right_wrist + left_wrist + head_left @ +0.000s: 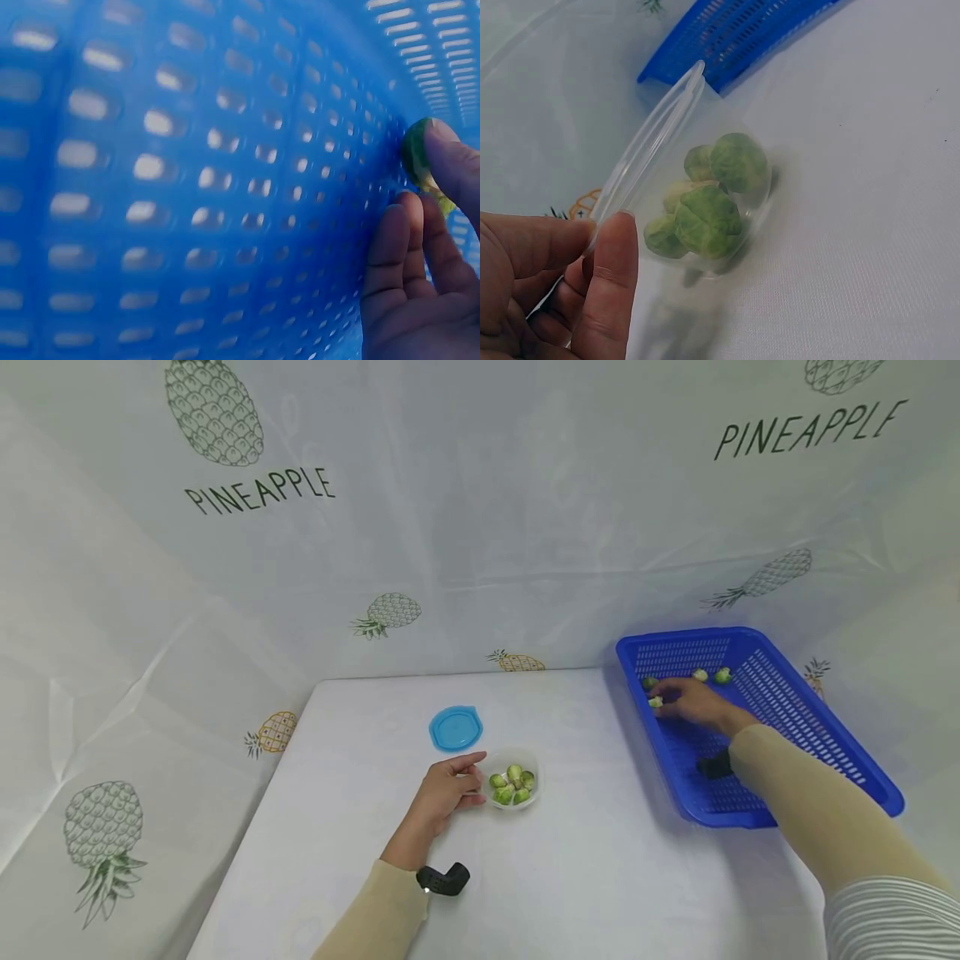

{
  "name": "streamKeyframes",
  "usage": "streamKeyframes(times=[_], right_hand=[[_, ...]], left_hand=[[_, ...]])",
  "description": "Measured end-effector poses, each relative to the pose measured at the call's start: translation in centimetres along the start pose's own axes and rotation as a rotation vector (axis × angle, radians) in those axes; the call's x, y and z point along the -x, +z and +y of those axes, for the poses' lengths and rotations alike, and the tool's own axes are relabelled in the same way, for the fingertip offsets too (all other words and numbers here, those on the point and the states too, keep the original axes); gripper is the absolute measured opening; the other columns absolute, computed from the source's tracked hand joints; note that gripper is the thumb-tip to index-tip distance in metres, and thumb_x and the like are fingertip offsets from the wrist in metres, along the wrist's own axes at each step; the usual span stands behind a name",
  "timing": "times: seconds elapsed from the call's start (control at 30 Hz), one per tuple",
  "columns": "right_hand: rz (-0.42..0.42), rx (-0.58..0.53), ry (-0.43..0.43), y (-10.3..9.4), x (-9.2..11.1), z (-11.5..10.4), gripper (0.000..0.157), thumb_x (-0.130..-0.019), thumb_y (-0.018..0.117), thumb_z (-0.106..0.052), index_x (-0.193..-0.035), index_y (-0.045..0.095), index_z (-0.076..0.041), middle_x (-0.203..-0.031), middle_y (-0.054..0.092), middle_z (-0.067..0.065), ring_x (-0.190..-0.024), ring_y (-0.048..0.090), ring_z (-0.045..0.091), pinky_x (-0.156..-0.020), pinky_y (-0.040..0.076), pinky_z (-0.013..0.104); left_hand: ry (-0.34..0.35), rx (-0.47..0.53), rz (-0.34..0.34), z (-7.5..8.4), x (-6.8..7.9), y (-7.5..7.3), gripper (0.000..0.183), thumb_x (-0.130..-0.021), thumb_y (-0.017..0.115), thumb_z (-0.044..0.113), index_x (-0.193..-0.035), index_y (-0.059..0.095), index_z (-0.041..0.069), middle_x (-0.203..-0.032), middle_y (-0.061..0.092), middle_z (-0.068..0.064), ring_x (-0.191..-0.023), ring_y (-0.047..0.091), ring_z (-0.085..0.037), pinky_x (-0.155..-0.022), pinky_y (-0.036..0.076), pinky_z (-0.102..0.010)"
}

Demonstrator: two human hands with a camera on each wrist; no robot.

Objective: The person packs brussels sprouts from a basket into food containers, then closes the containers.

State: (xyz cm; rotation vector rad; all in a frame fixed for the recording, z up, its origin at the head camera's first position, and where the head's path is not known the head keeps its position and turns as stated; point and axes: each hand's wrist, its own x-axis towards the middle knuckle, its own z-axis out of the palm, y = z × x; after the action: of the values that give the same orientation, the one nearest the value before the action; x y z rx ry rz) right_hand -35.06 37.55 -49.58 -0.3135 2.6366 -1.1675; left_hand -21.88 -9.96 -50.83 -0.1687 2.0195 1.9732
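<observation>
My left hand pinches the rim of a small clear plastic tub, thumb and fingers on its left edge. Several green Brussels sprouts lie in the tub, whose frosted wall shows them in the left wrist view. Over at the right, my right hand reaches into a blue plastic basket and pinches a Brussels sprout close to the basket's left wall. In the right wrist view, the thumb partly covers a dark green sprout, with fingertips just below it.
Two loose sprouts, one of them a pale sprout, lie near the basket's back wall. A light blue lid lies flat behind the tub. White cloth covers the table, and a pineapple-print sheet hangs behind it.
</observation>
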Motion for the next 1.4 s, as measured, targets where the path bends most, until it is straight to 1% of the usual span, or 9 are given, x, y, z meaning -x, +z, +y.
streamKeyframes(times=[0.1, 0.2, 0.33, 0.43, 0.53, 0.83, 1.07, 1.23, 1.4], right_hand=[[0.015, 0.014, -0.013, -0.1, 0.2, 0.2, 0.036, -0.096, 0.075, -0.01, -0.126, 0.064, 0.006, -0.125, 0.063, 0.025, -0.113, 0.056, 0.034, -0.09, 0.048, 0.032], [0.024, 0.024, -0.015, -0.2, 0.3, 0.4, 0.037, -0.095, 0.077, -0.012, -0.124, 0.063, 0.006, -0.122, 0.063, 0.024, -0.112, 0.056, 0.034, -0.089, 0.048, 0.033], [0.019, 0.049, 0.005, -0.4, 0.5, 0.6, 0.046, -0.097, 0.076, -0.015, -0.134, 0.061, 0.007, -0.129, 0.06, 0.03, -0.12, 0.055, 0.044, -0.099, 0.052, 0.051], [0.006, 0.046, 0.031, -0.6, 0.7, 0.8, 0.05, -0.1, 0.072, -0.017, -0.141, 0.058, 0.007, -0.142, 0.054, 0.035, -0.132, 0.049, 0.052, -0.11, 0.046, 0.066], [0.002, 0.024, 0.052, -0.9, 1.0, 0.7, 0.049, -0.102, 0.069, -0.018, -0.142, 0.058, 0.006, -0.146, 0.051, 0.035, -0.137, 0.045, 0.055, -0.113, 0.04, 0.071], [0.076, 0.018, 0.077, -1.3, 1.7, -0.3, 0.052, -0.102, 0.07, -0.029, -0.142, 0.056, 0.002, -0.147, 0.052, 0.031, -0.138, 0.046, 0.052, -0.11, 0.043, 0.07], [0.072, 0.024, 0.06, -1.5, 2.0, -0.4, 0.062, -0.106, 0.064, -0.035, -0.154, 0.048, 0.0, -0.156, 0.042, 0.033, -0.143, 0.039, 0.056, -0.113, 0.038, 0.075], [0.107, 0.015, 0.063, -1.5, 2.1, -0.3, 0.056, -0.107, 0.063, -0.037, -0.148, 0.052, -0.001, -0.153, 0.046, 0.031, -0.141, 0.042, 0.054, -0.11, 0.044, 0.072], [0.141, -0.001, 0.049, -1.5, 2.5, -0.8, 0.052, -0.106, 0.065, -0.031, -0.144, 0.051, 0.002, -0.147, 0.05, 0.031, -0.137, 0.047, 0.052, -0.103, 0.049, 0.066]], left_hand=[[-0.004, 0.0, 0.004, 0.0, 0.0, 0.0, 0.046, -0.1, 0.064, -0.002, -0.144, 0.065, 0.007, -0.103, 0.056, -0.004, -0.077, 0.065, -0.011, -0.073, 0.065, -0.025], [-0.004, 0.001, 0.004, 0.1, 0.0, 0.0, 0.046, -0.1, 0.064, -0.002, -0.145, 0.065, 0.007, -0.103, 0.056, -0.004, -0.076, 0.065, -0.011, -0.073, 0.065, -0.025], [-0.003, 0.003, 0.001, 0.1, 0.1, 0.0, 0.046, -0.1, 0.064, -0.001, -0.145, 0.064, 0.007, -0.103, 0.056, -0.003, -0.076, 0.065, -0.011, -0.074, 0.065, -0.025], [-0.003, 0.003, 0.001, 0.1, 0.1, 0.0, 0.046, -0.1, 0.064, -0.001, -0.145, 0.064, 0.007, -0.103, 0.056, -0.003, -0.076, 0.064, -0.012, -0.074, 0.065, -0.025], [-0.001, 0.003, -0.001, 0.0, 0.0, 0.0, 0.046, -0.1, 0.064, -0.001, -0.145, 0.064, 0.007, -0.103, 0.056, -0.003, -0.077, 0.065, -0.012, -0.074, 0.065, -0.025], [0.006, 0.011, -0.008, -0.1, -0.1, 0.0, 0.046, -0.1, 0.063, -0.001, -0.145, 0.064, 0.007, -0.102, 0.056, -0.003, -0.076, 0.065, -0.011, -0.073, 0.065, -0.025], [0.005, 0.01, -0.011, -0.1, -0.2, 0.0, 0.046, -0.1, 0.064, 0.0, -0.145, 0.064, 0.007, -0.102, 0.056, -0.003, -0.078, 0.064, -0.012, -0.074, 0.065, -0.025], [0.004, 0.011, -0.013, -0.1, -0.2, -0.1, 0.045, -0.101, 0.064, 0.001, -0.146, 0.064, 0.007, -0.103, 0.055, -0.003, -0.079, 0.064, -0.012, -0.075, 0.065, -0.025], [0.004, 0.009, -0.011, 0.0, -0.1, -0.1, 0.046, -0.101, 0.064, 0.0, -0.146, 0.063, 0.007, -0.103, 0.056, -0.003, -0.079, 0.064, -0.012, -0.074, 0.065, -0.025]])
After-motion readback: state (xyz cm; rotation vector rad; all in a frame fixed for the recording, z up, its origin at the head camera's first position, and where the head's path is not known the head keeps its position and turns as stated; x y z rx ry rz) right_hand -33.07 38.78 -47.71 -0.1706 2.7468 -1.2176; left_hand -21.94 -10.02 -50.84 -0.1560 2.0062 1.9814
